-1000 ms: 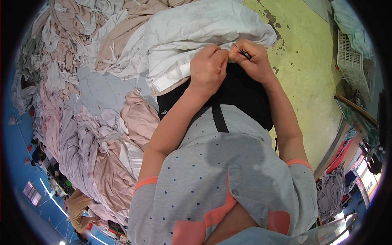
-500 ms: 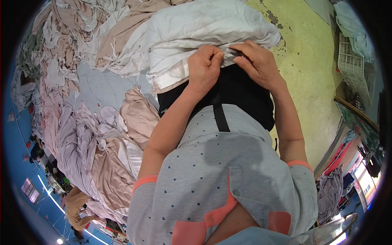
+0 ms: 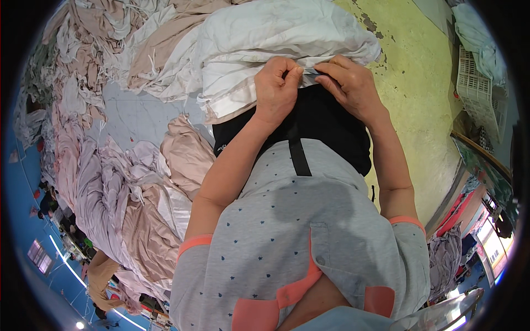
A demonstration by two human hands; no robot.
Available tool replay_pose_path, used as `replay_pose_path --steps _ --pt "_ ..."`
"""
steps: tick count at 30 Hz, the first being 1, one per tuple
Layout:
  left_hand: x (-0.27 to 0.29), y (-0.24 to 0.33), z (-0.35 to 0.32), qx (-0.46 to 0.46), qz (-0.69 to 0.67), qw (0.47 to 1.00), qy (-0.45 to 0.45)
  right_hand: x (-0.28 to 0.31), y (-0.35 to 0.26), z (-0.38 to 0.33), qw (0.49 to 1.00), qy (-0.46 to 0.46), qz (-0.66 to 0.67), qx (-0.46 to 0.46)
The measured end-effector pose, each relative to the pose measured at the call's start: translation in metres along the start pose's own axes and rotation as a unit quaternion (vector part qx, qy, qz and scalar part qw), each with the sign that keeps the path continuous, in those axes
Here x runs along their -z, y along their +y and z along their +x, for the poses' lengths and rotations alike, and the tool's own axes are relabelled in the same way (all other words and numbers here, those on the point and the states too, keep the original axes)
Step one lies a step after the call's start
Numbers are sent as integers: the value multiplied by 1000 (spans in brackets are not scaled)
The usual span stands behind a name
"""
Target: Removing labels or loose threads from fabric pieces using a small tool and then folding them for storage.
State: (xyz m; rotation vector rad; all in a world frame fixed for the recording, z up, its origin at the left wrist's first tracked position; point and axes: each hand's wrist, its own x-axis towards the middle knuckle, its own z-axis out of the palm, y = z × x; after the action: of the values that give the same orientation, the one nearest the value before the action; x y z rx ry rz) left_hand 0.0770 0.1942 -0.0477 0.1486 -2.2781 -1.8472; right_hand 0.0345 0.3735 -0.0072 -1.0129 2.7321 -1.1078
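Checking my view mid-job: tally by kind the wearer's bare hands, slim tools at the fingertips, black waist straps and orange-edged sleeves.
Bare hands: 2 (left hand, right hand)
Slim tool: 1
Black strap: 1
Orange-edged sleeves: 2 (left sleeve, right sleeve)
Total: 6

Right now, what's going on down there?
The person's left hand is pinched closed at the near side of a white cloth; anything it grips is too small to tell. The right hand, close by, holds a small dark tool. Pink and lilac cloth lies heaped to the left.
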Motion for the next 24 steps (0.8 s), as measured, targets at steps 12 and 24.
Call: replay_pose_path --steps 12,24 --pt "-3 0 0 -20 -2 1000 -3 -1 0 1 1000 5 -24 8" --pt "-1 1 0 -2 -15 1000 5 -3 18 -9 976 70 198 -56"
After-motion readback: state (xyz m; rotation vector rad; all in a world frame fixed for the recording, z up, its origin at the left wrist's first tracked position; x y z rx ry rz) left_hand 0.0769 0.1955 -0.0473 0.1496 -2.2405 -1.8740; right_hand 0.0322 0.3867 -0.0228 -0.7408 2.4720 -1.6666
